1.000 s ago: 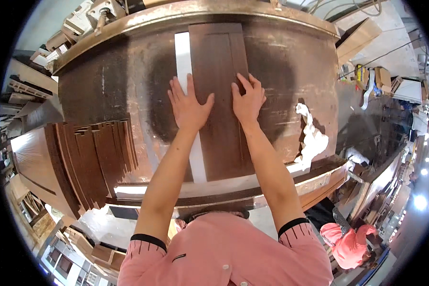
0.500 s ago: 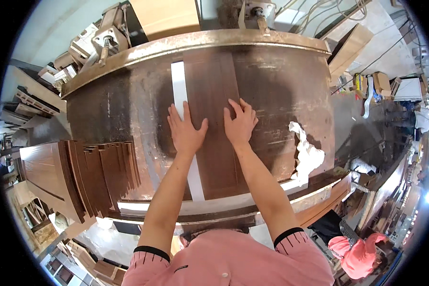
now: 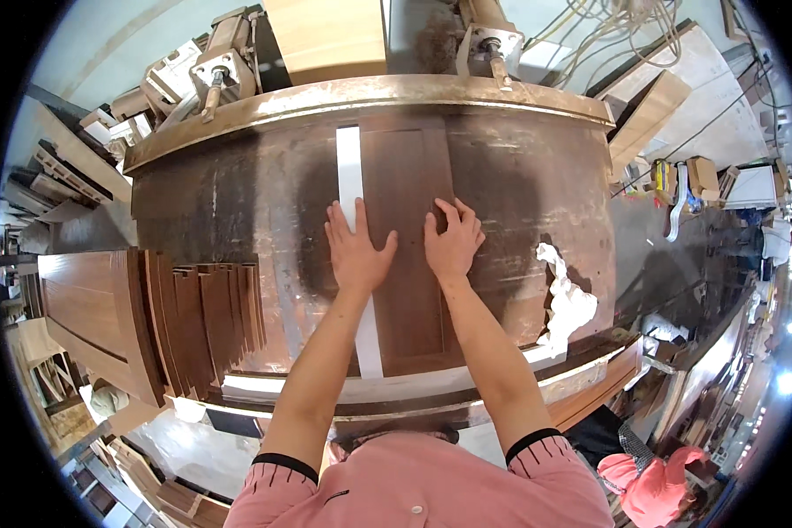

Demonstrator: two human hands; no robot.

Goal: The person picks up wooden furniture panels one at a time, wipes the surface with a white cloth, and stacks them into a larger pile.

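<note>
A brown wooden panel (image 3: 405, 194) with a raised frame lies flat on the worn metal bed (image 3: 510, 189), running from near me to the far rail. Along its left side is a long white strip (image 3: 349, 163). My left hand (image 3: 358, 251) rests spread across the strip and the panel's left edge, fingers apart. At the panel's right edge sits my right hand (image 3: 453, 245), its fingers bent but apart, the fingertips touching the edge. Neither hand holds anything. The parts of the strip and panel under my hands and forearms are hidden.
A metal rail (image 3: 326, 99) with two cylinder clamps (image 3: 495, 57) borders the far side. To the left stands a stack of brown panels (image 3: 101, 312). Crumpled white cloth (image 3: 569, 304) lies on the right. A person in pink (image 3: 651, 484) is at lower right.
The whole view has shifted slightly, so the bed, panel and rail sit lower and further right. Both hands stay at the same places on the panel.
</note>
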